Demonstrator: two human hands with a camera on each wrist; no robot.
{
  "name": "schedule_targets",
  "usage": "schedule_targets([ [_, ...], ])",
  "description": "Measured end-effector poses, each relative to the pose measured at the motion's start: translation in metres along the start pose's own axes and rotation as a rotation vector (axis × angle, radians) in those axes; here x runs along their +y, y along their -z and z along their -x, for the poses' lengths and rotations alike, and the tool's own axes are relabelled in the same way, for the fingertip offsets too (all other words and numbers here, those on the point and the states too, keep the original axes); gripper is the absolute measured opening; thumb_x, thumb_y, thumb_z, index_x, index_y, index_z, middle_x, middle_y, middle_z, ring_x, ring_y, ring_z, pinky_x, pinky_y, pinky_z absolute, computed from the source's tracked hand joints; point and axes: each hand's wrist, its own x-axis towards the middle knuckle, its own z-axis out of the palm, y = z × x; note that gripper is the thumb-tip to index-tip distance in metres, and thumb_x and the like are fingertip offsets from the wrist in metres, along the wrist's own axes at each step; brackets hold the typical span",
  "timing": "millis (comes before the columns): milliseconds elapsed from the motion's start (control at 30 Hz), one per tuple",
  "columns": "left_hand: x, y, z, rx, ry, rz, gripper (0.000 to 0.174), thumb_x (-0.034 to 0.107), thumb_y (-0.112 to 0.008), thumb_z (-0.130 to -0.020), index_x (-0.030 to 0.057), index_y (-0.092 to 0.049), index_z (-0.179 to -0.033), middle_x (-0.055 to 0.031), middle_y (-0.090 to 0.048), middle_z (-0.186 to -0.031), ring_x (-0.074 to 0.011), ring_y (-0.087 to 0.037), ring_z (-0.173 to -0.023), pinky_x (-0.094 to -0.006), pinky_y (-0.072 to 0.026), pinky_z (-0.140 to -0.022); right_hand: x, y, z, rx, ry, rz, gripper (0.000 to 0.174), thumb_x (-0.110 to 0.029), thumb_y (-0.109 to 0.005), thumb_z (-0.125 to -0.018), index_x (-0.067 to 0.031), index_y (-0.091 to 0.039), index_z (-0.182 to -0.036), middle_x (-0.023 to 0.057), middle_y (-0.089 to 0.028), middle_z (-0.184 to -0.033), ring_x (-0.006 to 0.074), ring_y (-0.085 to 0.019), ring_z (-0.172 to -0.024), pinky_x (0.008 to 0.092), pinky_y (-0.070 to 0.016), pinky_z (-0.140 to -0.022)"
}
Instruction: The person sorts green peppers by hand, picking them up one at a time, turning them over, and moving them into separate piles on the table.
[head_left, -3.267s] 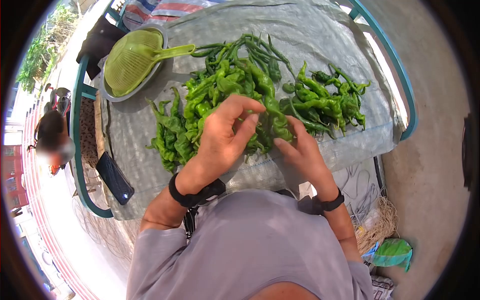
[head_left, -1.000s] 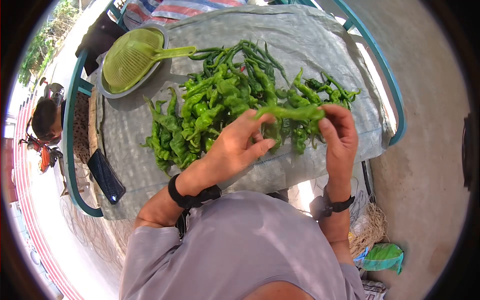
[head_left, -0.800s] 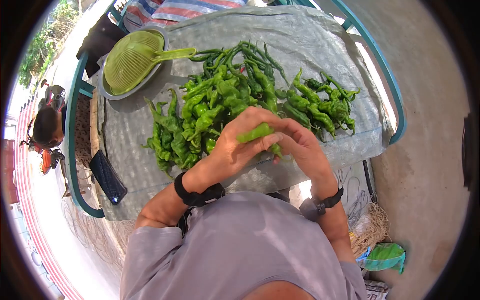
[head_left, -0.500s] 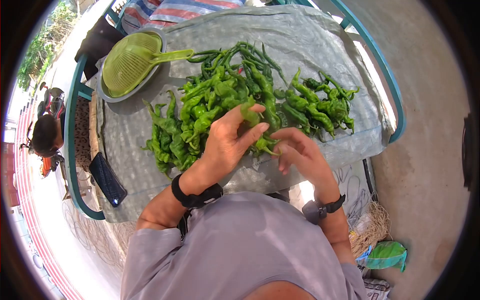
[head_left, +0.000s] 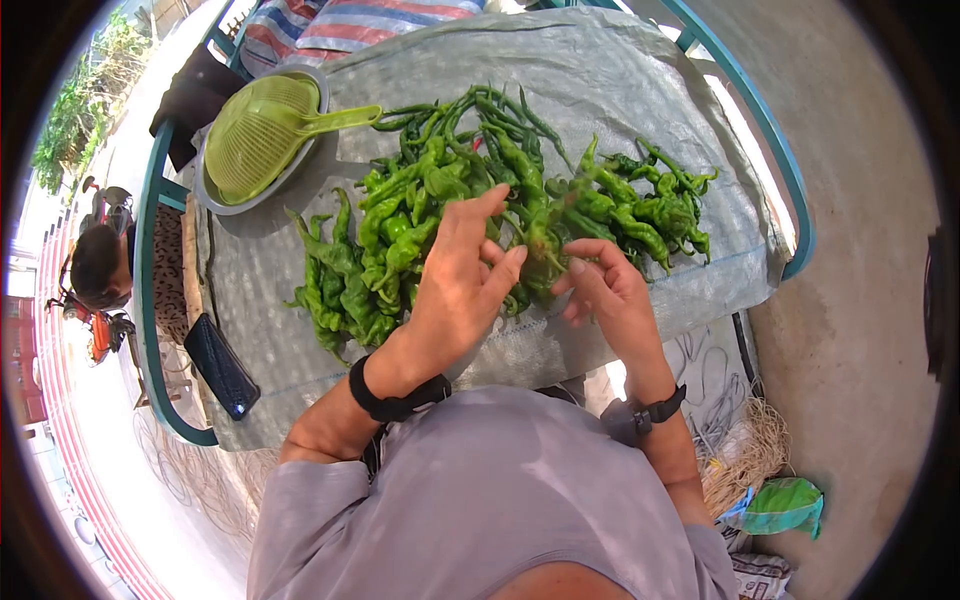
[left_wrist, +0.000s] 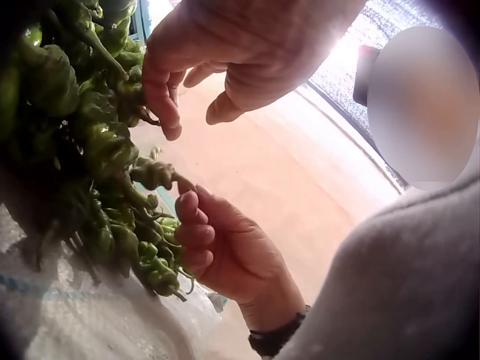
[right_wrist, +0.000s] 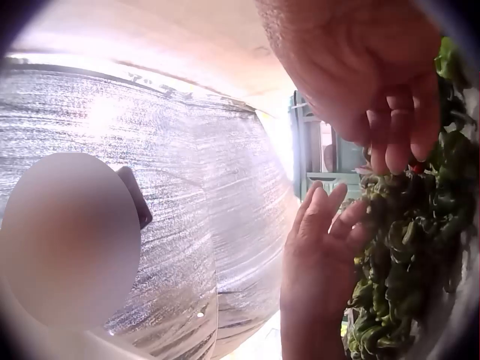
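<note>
A heap of twisted green peppers (head_left: 410, 220) lies in the middle of the sack-covered table. My left hand (head_left: 460, 270) is over its near side, fingers nearly straight and thumb apart, with nothing in them. My right hand (head_left: 615, 300) is to the right, its fingers curled in toward the thumb. A green pepper (left_wrist: 154, 172) points its stem at the right hand's fingertips in the left wrist view and overlaps them there; I cannot tell whether they pinch it. A smaller group of peppers (head_left: 650, 210) lies farther right.
A yellow-green strainer (head_left: 260, 135) lies upside down over a metal basin (head_left: 212, 195) at the back left. A phone (head_left: 222, 365) lies at the table's left edge. Teal rails (head_left: 800, 215) flank the table. Thin dark green peppers (head_left: 490, 100) are behind the heap.
A pepper that my right hand lifted came between both hands and into the left. The left fingers have since straightened away from it. The right hand has moved slightly up, near the heap.
</note>
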Motion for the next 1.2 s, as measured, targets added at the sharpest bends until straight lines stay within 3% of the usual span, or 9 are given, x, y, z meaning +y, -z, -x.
schedule_targets([
  [133, 0.000, 0.006, 0.001, -0.111, -0.033, -0.081, 0.045, -0.003, -0.064, -0.091, 0.0005, -0.054, -0.134, -0.0127, -0.055, -0.121, -0.0148, -0.061, -0.079, -0.0273, -0.0516, -0.066, 0.001, 0.002, 0.004, 0.312, 0.159, 0.392, 0.021, -0.016, -0.062, -0.099, -0.0062, -0.062, -0.117, 0.0051, -0.070, -0.082, 0.0073, -0.061, -0.064, 0.0242, -0.0459, -0.055],
  [267, 0.003, 0.009, 0.001, -0.123, 0.010, -0.061, 0.042, -0.003, -0.062, -0.092, 0.0019, -0.055, -0.133, -0.0114, -0.057, -0.119, -0.0142, -0.062, -0.084, -0.0274, -0.0525, -0.070, 0.008, 0.014, 0.005, 0.537, 0.568, 1.108, 0.026, -0.011, -0.066, -0.091, -0.0150, -0.064, -0.116, 0.0034, -0.067, -0.105, 0.0231, -0.069, -0.083, 0.0369, -0.0535, -0.066],
  [467, 0.001, 0.008, 0.001, -0.161, -0.026, -0.084, 0.037, 0.000, -0.061, -0.093, 0.0006, -0.057, -0.130, -0.0115, -0.057, -0.115, -0.0156, -0.063, -0.082, -0.0279, -0.0527, -0.069, 0.017, 0.019, 0.002, 0.538, 0.366, 1.242, 0.027, -0.010, -0.065, -0.089, -0.0170, -0.062, -0.115, 0.0037, -0.065, -0.111, 0.0315, -0.068, -0.088, 0.0437, -0.0546, -0.069],
  [567, -0.001, 0.008, 0.002, -0.169, -0.067, -0.083, 0.035, -0.001, -0.061, -0.093, 0.0001, -0.058, -0.128, -0.0115, -0.057, -0.113, -0.0155, -0.063, -0.081, -0.0280, -0.0525, -0.068, 0.020, 0.027, -0.004, 0.538, 0.403, 1.229, 0.027, -0.008, -0.066, -0.088, -0.0153, -0.063, -0.113, 0.0058, -0.066, -0.103, 0.0292, -0.068, -0.082, 0.0399, -0.0547, -0.068],
  [667, -0.001, 0.009, 0.003, -0.185, -0.100, -0.062, 0.032, 0.000, -0.060, -0.094, 0.0003, -0.059, -0.126, -0.0109, -0.058, -0.111, -0.0149, -0.062, -0.078, -0.0277, -0.0519, -0.067, 0.015, 0.035, -0.006, 0.470, 0.535, 0.884, 0.021, -0.006, -0.067, -0.090, -0.0115, -0.064, -0.110, 0.0034, -0.066, -0.092, 0.0187, -0.066, -0.073, 0.0316, -0.0530, -0.065],
  [767, -0.001, 0.010, 0.005, -0.209, -0.080, -0.062, 0.032, 0.001, -0.059, -0.095, 0.0010, -0.060, -0.127, -0.0106, -0.060, -0.108, -0.0134, -0.062, -0.076, -0.0271, -0.0511, -0.066, 0.005, 0.031, 0.000, 0.453, 0.337, 0.303, 0.013, -0.006, -0.066, -0.094, -0.0066, -0.064, -0.107, 0.0000, -0.064, -0.088, 0.0082, -0.058, -0.071, 0.0238, -0.0495, -0.063],
  [867, -0.003, 0.009, 0.008, -0.244, -0.059, -0.047, 0.033, 0.001, -0.058, -0.096, 0.0010, -0.059, -0.129, -0.0106, -0.063, -0.106, -0.0124, -0.061, -0.073, -0.0267, -0.0507, -0.066, -0.005, 0.030, 0.006, 0.481, 0.523, 0.135, 0.010, -0.008, -0.064, -0.098, -0.0042, -0.064, -0.107, -0.0012, -0.062, -0.091, 0.0046, -0.055, -0.072, 0.0218, -0.0492, -0.063],
  [1033, -0.001, 0.005, 0.009, -0.221, -0.059, -0.027, 0.034, -0.001, -0.059, -0.093, 0.0023, -0.060, -0.127, -0.0119, -0.064, -0.101, -0.0204, -0.063, -0.076, -0.0312, -0.0530, -0.067, -0.022, 0.017, 0.007, 0.564, 0.598, -0.004, 0.012, -0.009, -0.061, -0.099, -0.0040, -0.062, -0.110, 0.0023, -0.063, -0.093, 0.0082, -0.059, -0.078, 0.0247, -0.0534, -0.068],
  [1200, 0.001, 0.005, 0.007, -0.202, -0.053, -0.047, 0.034, -0.001, -0.059, -0.093, 0.0026, -0.060, -0.127, -0.0120, -0.064, -0.102, -0.0210, -0.065, -0.079, -0.0312, -0.0539, -0.069, -0.010, -0.007, -0.007, 0.312, 0.377, 0.061, 0.016, -0.013, -0.062, -0.100, -0.0042, -0.062, -0.113, 0.0017, -0.065, -0.096, 0.0091, -0.063, -0.083, 0.0257, -0.0536, -0.070],
])
